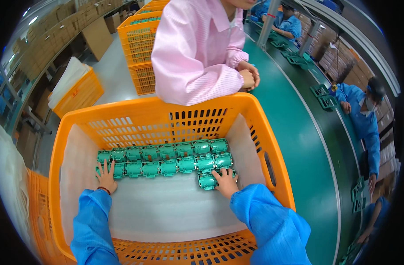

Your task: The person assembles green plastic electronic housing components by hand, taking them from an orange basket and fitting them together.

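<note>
Inside an orange plastic crate [166, 115] lined with white sheet, green plastic housings stand in two long rows, a back row [166, 151] and a front row [168, 168]. My left hand [106, 180] has its fingers spread over the left end of the front row, touching the housings. At the right, a further green housing [207, 181] sits in front of that row. My right hand [227, 183] rests on its right side, fingers apart, covering part of it. Neither hand visibly grips anything.
A person in a pink smock [197, 53] leans at the crate's far rim. To the right runs a green conveyor table [290, 132], with workers in blue [361, 110] beyond it. Stacked orange crates [142, 48] stand behind; a lined orange box [80, 95] sits far left.
</note>
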`<state>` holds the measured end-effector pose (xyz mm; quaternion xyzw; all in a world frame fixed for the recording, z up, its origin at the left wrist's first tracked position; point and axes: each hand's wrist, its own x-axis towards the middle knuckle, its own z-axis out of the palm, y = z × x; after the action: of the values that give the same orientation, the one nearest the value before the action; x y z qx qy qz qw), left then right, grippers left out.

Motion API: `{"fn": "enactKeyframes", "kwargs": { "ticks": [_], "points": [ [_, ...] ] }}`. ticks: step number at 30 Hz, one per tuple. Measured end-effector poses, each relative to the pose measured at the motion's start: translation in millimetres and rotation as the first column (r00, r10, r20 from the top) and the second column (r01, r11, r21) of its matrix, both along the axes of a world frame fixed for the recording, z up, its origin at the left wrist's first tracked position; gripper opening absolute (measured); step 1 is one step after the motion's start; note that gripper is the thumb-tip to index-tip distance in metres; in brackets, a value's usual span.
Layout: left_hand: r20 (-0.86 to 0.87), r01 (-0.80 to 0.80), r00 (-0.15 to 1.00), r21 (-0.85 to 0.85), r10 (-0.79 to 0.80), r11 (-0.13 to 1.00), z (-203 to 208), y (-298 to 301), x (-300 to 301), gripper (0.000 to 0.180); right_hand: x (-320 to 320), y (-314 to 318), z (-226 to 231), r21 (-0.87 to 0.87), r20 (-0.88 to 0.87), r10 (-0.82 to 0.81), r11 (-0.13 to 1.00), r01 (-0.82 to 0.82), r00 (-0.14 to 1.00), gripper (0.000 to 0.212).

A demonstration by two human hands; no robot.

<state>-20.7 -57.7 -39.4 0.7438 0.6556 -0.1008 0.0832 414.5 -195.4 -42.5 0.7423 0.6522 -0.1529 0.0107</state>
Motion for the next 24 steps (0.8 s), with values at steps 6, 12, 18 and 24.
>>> {"fn": "enactKeyframes", "kwargs": {
  "ticks": [6, 12, 18, 24],
  "points": [
    [0.339, 0.279, 0.818, 0.473, -0.465, 0.836, 25, -22, 62, 0.052, 3, -6, -4, 0.05, 0.032, 0.012, 0.999, -0.013, 0.999, 0.072],
    [0.536, 0.546, 0.36, 0.543, -0.764, 0.638, 163, -56, 221, 0.02, 1, 42, 36, -0.191, -0.016, 0.092, 0.977, -0.093, 0.996, 0.028],
    [0.598, 0.659, -0.07, 0.629, -0.799, 0.413, 282, -97, 300, 0.021, -24, -119, 290, 0.552, -0.236, 0.291, 0.825, -0.118, 0.927, 0.037],
    [0.377, 0.831, -0.381, 0.54, -0.845, -0.133, 328, -167, 403, 0.039, 57, -382, 306, 0.352, -0.253, -0.495, 0.753, 0.556, 0.831, 0.047]
  ]
}}
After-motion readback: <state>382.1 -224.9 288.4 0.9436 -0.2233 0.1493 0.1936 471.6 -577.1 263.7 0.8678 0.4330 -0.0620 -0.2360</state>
